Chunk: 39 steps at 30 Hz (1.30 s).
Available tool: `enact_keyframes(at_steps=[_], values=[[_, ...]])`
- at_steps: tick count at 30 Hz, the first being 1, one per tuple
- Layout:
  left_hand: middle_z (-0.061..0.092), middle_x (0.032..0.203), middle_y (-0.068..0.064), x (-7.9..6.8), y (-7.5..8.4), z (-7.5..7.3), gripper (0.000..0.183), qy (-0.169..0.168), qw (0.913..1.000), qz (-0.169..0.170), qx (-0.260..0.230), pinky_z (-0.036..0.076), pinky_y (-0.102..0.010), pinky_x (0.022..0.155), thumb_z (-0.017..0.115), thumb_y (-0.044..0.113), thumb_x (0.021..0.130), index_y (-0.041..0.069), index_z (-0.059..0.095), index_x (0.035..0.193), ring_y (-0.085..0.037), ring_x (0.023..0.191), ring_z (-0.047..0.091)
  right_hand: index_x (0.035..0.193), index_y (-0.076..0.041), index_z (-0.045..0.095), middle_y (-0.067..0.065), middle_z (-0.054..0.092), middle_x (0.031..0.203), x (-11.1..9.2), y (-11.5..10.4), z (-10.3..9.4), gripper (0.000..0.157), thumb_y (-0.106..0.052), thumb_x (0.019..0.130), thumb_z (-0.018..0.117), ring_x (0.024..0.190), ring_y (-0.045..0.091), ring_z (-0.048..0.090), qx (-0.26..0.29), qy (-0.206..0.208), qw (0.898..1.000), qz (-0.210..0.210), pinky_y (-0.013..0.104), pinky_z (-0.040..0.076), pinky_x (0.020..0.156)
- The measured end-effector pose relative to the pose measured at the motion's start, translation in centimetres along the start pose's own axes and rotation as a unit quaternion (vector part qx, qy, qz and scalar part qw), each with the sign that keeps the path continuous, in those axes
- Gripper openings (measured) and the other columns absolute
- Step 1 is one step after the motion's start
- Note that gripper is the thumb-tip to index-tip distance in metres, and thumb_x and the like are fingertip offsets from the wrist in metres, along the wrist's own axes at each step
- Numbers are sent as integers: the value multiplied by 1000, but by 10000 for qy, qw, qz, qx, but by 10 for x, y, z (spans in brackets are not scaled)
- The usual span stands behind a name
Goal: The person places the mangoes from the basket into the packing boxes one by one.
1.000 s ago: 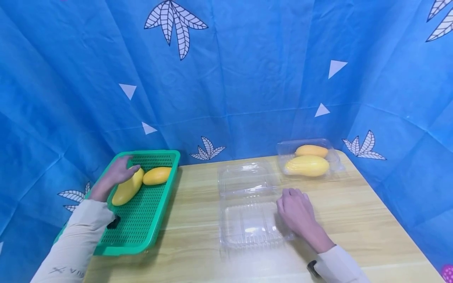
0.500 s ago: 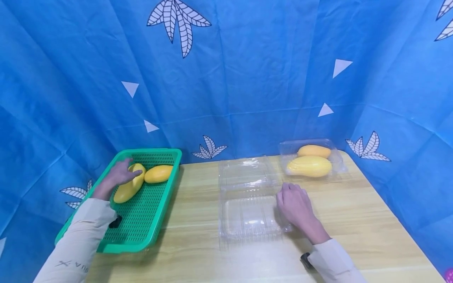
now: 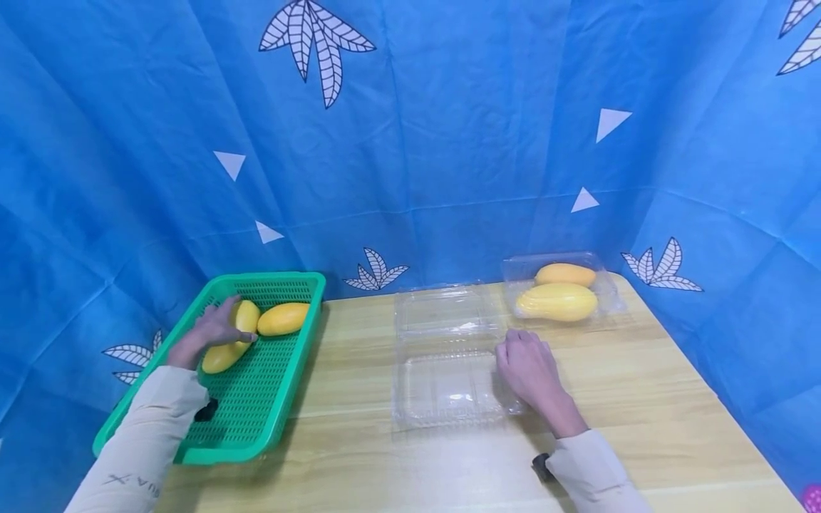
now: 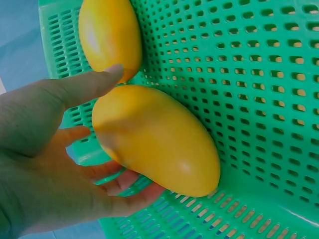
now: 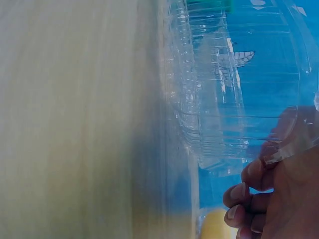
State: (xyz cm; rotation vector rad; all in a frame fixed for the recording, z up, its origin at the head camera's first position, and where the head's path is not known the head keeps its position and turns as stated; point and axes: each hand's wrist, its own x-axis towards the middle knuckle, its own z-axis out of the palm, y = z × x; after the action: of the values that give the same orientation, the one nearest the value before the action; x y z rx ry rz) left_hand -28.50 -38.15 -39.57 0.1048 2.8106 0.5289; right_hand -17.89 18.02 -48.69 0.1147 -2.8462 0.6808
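Over a yellow mango [image 3: 226, 353] in the green basket [image 3: 291, 399], my left hand [image 3: 218, 326] is lowered with its thumb and fingers spread to either side. In the left wrist view the thumb lies nearly straight above the mango [image 4: 157, 139], and several fingertips reach its lower edge; a firm grip does not show. A second mango [image 3: 284, 319] lies beside it. My right hand [image 3: 529, 370] pinches the side rim of an open clear plastic clamshell box [image 3: 449, 388]. The right wrist view shows the thumb and forefinger at the rim of the box [image 5: 214, 99].
At the back right stands another clear plastic box [image 3: 606, 285] holding an orange-yellow mango [image 3: 564, 274] and a paler yellow one [image 3: 556, 302]. The wooden table [image 3: 359, 456] meets a blue patterned curtain [image 3: 462, 142] at the back and right.
My left hand has lowered from above the mango, its thumb and fingers now to either side. My right hand keeps hold of the clamshell box, both shifted slightly within the view.
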Motion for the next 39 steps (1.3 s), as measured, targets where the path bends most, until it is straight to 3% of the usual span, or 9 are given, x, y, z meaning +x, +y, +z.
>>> enact_keyframes(at_steps=[5, 12, 20, 25, 35, 39], values=[[12, 140, -56, -1, 5, 2, 105, -147, 9994, -149, 270, 30, -82, 93, 81, 28, 88, -16, 11, 153, -76, 122, 19, 78, -11, 51, 10, 57, 82, 1, 0, 1, 25, -15, 102, 47, 80, 30, 53, 24, 5, 10000, 5, 47, 48, 75], [12, 136, -55, 0, 8, 4, 108, -348, 9988, -307, 185, 36, -79, 91, 81, 26, 86, -12, 7, 155, -75, 120, 24, 77, -12, 47, 6, 50, 77, 3, -4, 1, 27, -16, 103, 46, 78, 27, 50, 2, -87, 9999, 60, 45, 46, 74], [17, 134, -53, -2, 2, 5, 101, -385, 9991, -137, -121, 44, -69, 82, 77, 17, 88, -10, 6, 156, -67, 117, 31, 77, -11, 48, 6, 49, 76, 7, -3, 0, 26, -15, 103, 46, 76, 27, 49, -9, -96, 9999, 41, 45, 46, 74], [18, 134, -53, -3, -2, 4, 98, -401, 9987, -75, -309, 43, -70, 83, 74, 16, 89, -12, 7, 155, -66, 119, 28, 76, -11, 48, 7, 51, 76, 8, -1, 1, 26, -14, 102, 46, 77, 29, 51, -5, -34, 10000, 17, 47, 47, 76], [15, 131, -53, -8, 4, -10, 102, -111, 9987, -98, -488, 44, -70, 77, 72, 23, 92, -12, 0, 155, -66, 115, 25, 74, -12, 47, 6, 50, 76, 9, 0, 3, 28, -15, 102, 46, 75, 28, 49, 63, -34, 10000, 29, 45, 46, 73], [6, 134, -57, -8, 9, -14, 102, 124, 9986, -44, -511, 43, -72, 78, 66, 31, 96, -12, -6, 155, -72, 119, 20, 73, -13, 46, 6, 50, 75, 9, 1, 2, 29, -15, 102, 46, 75, 27, 49, 73, -50, 10000, 42, 45, 46, 74]])
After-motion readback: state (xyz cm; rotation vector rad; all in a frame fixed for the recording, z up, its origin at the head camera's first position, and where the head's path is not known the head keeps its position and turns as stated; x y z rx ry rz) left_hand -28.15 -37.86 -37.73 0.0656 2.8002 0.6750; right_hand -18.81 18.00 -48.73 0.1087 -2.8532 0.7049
